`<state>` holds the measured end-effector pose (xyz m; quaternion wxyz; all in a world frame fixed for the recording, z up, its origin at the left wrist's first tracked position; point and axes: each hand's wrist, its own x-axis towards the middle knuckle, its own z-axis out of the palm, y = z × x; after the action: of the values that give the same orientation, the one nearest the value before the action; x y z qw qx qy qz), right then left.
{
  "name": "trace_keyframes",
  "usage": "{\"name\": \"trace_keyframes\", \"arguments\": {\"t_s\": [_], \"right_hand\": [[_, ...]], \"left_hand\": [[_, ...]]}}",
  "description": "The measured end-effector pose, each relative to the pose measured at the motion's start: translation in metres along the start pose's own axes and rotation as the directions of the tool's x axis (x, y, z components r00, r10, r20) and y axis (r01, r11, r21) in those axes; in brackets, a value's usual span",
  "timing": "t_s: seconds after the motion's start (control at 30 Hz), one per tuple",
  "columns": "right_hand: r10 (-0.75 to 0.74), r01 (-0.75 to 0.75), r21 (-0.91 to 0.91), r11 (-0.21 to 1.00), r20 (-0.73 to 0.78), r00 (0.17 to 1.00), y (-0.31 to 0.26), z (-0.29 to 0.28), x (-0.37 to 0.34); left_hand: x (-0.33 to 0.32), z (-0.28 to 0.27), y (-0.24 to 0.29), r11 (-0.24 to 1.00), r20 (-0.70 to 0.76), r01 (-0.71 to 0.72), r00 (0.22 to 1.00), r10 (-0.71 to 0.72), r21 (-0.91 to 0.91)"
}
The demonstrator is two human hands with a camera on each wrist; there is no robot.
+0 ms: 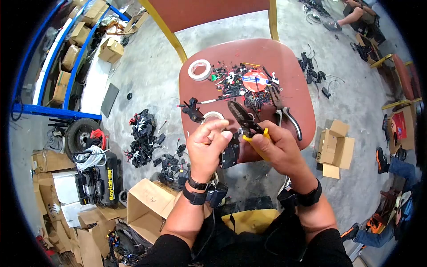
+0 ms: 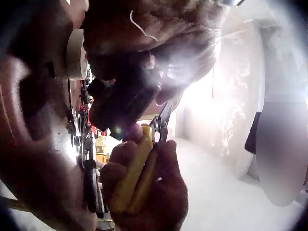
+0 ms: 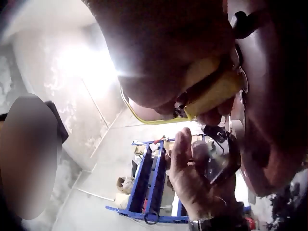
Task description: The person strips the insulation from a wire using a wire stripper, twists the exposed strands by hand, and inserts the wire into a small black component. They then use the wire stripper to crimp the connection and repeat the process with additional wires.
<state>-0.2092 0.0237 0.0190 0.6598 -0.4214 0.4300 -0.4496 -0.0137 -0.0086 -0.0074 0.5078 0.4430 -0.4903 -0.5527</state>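
In the head view the left hand [image 1: 205, 146] holds a black plastic part [image 1: 230, 152] over the chair seat's front edge. Around the yellow handles of a black-headed hand tool [image 1: 261, 149], the right hand [image 1: 281, 147] has its fingers curled, close beside that part. The left wrist view has the left hand [image 2: 154, 36] above, gripping the dark part [image 2: 127, 98], and the right hand [image 2: 154, 192] below with the yellow handles [image 2: 132, 185]. Seen from the right wrist, the left hand [image 3: 192, 180] pinches the black part [image 3: 225, 161]. What touches the tool's tip cannot be told.
The red chair seat [image 1: 249, 51] bears a white tape roll [image 1: 199, 70], a pile of small connectors and wires [image 1: 229, 82], and grey-handled pliers [image 1: 291, 122]. Black part piles [image 1: 143, 138] and cardboard boxes [image 1: 149, 204] lie on the floor. Other people sit at the right.
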Motion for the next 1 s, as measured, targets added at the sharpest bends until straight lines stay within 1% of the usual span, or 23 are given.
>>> {"name": "trace_keyframes", "arguments": {"t_s": [0.03, 0.07, 0.1, 0.13, 0.17, 0.2, 0.23, 0.33, 0.37, 0.4, 0.47, 0.57, 0.7, 0.77, 0.8, 0.87, 0.9, 1.0], "right_hand": [[-0.027, 0.021, 0.092, 0.996, 0.064, 0.998, 0.01, -0.006, 0.001], [0.002, -0.018, 0.146, 0.989, 0.113, 0.994, 0.011, -0.01, 0.0], [0.029, -0.062, 0.199, 0.978, 0.164, 0.986, 0.01, -0.013, 0.0], [0.055, -0.109, 0.248, 0.963, 0.215, 0.975, 0.01, -0.015, -0.001], [0.108, -0.163, 0.224, 0.961, 0.241, 0.965, 0.005, -0.015, -0.003], [0.117, -0.18, 0.226, 0.957, 0.267, 0.957, 0.005, -0.015, -0.004], [0.124, -0.195, 0.228, 0.954, 0.293, 0.948, 0.005, -0.016, -0.005], [0.155, -0.231, 0.212, 0.95, 0.322, 0.934, 0.002, -0.017, -0.009], [0.165, -0.241, 0.204, 0.949, 0.331, 0.929, 0.001, -0.018, -0.01], [0.174, -0.251, 0.197, 0.948, 0.34, 0.924, 0.0, -0.019, -0.01], [0.175, -0.253, 0.192, 0.948, 0.349, 0.921, 0.001, -0.02, -0.011], [0.191, -0.269, 0.187, 0.945, 0.353, 0.916, -0.001, -0.021, -0.012], [0.21, -0.305, 0.237, 0.922, 0.355, 0.911, -0.003, -0.022, -0.012], [0.105, -0.197, 0.233, 0.952, 0.356, 0.929, 0.004, -0.021, -0.01], [0.052, -0.142, 0.23, 0.963, 0.357, 0.933, 0.006, -0.021, -0.009], [0.06, -0.152, 0.262, 0.953, 0.331, 0.942, 0.003, -0.022, -0.009], [0.064, -0.157, 0.278, 0.948, 0.317, 0.946, 0.001, -0.023, -0.009], [0.052, -0.119, 0.457, 0.881, 0.157, 0.986, 0.0, -0.03, -0.01]], "left_hand": [[0.002, -0.002, 0.002, 0.997, 0.042, 0.037, 0.999, -0.035, -0.061], [0.003, -0.003, 0.005, 0.99, 0.086, 0.077, 0.994, -0.067, -0.121], [0.003, -0.003, 0.009, 0.987, 0.159, 0.104, 0.984, -0.083, -0.126], [0.001, -0.003, 0.009, 0.98, 0.192, 0.123, 0.977, -0.092, -0.156], [0.0, -0.001, 0.009, 0.972, 0.225, 0.142, 0.969, -0.099, -0.186], [-0.001, 0.0, 0.009, 0.963, 0.259, 0.162, 0.96, -0.104, -0.215], [-0.003, -0.001, 0.008, 0.964, 0.251, 0.16, 0.962, -0.104, -0.214], [-0.006, -0.002, 0.013, 0.976, 0.297, 0.128, 0.952, -0.071, -0.176], [-0.008, 0.0, 0.016, 0.979, 0.28, 0.142, 0.955, -0.097, -0.145], [-0.008, 0.0, 0.016, 0.981, 0.292, 0.134, 0.953, -0.087, -0.144], [-0.009, -0.002, 0.013, 0.983, 0.317, 0.118, 0.946, -0.069, -0.138], [-0.009, -0.003, 0.007, 0.991, 0.316, 0.086, 0.948, -0.049, -0.105], [-0.007, 0.004, 0.009, 0.986, 0.307, 0.066, 0.952, -0.017, -0.151], [-0.006, 0.007, 0.008, 0.982, 0.3, 0.066, 0.954, -0.011, -0.176], [-0.005, 0.008, 0.008, 0.983, 0.292, 0.083, 0.956, -0.032, -0.165], [-0.002, 0.013, 0.008, 0.983, 0.276, 0.118, 0.958, -0.075, -0.143], [-0.001, 0.016, 0.005, 0.982, 0.241, 0.114, 0.968, -0.076, -0.149], [0.003, 0.024, -0.005, 0.98, 0.152, 0.103, 0.985, -0.078, -0.167]]}}
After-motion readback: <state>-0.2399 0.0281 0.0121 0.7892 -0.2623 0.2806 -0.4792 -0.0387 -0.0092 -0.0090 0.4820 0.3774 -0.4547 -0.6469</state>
